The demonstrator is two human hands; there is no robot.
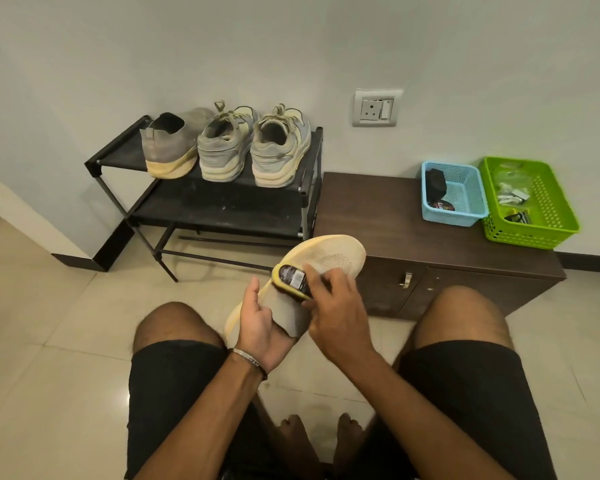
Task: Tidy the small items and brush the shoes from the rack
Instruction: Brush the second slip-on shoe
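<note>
A white wall socket [377,108] sits above a dark wooden cabinet [378,216] standing on the tiled floor [49,341].

At frame centre the left hand [262,327] grips a grey shoe [312,271] by its heel, sole side facing up, while the right hand [333,306] presses a black-and-yellow brush [291,277] against it. Three shoes [222,147] sit on the rack [222,202], upper left.

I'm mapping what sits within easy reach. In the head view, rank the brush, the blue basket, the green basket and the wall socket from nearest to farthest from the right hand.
1. Brush: gripped in the right hand, against the held shoe.
2. Blue basket: on the cabinet, ahead and right.
3. Green basket: just right of the blue one.
4. Wall socket: on the wall behind the cabinet.
</note>
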